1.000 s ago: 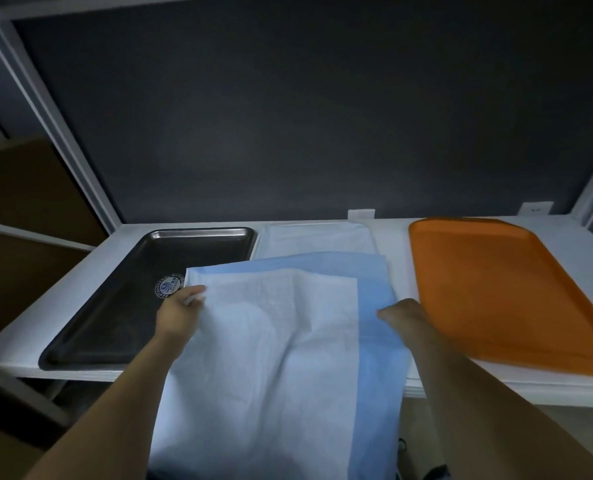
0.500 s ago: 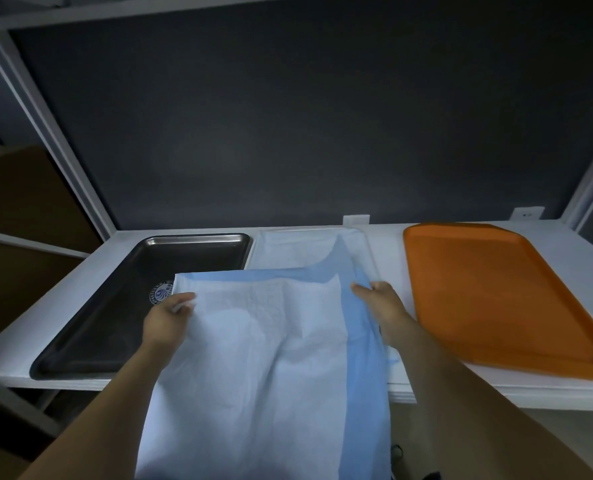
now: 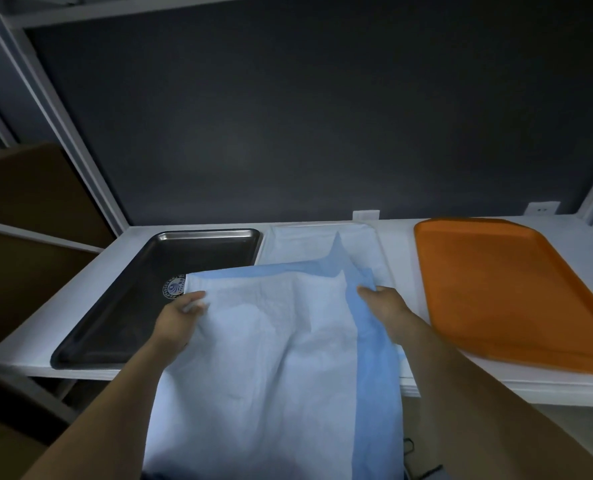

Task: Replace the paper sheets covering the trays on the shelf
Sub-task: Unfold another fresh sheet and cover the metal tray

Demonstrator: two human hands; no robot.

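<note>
A large paper sheet, white on top with a light blue backing (image 3: 281, 358), is held up at the front of the white shelf (image 3: 115, 261). The left hand (image 3: 179, 318) grips its upper left corner, fingers curled round the edge. The right hand (image 3: 388, 306) pinches the bunched blue edge at the upper right, where the backing folds up into a small peak. The sheet's top lies over the near part of the middle spot on the shelf and overlaps the right edge of the dark rectangular metal tray (image 3: 156, 271), partly covering a round printed emblem (image 3: 172, 289) on the tray's floor. Its lower part hangs down past the shelf's front edge. Behind it lies a flat white paper sheet (image 3: 309, 244), apparently covering a tray, though the rim is hard to make out. To the right, apart from both sheets, sits an orange rectangular plastic tray (image 3: 496, 289), uncovered.
</note>
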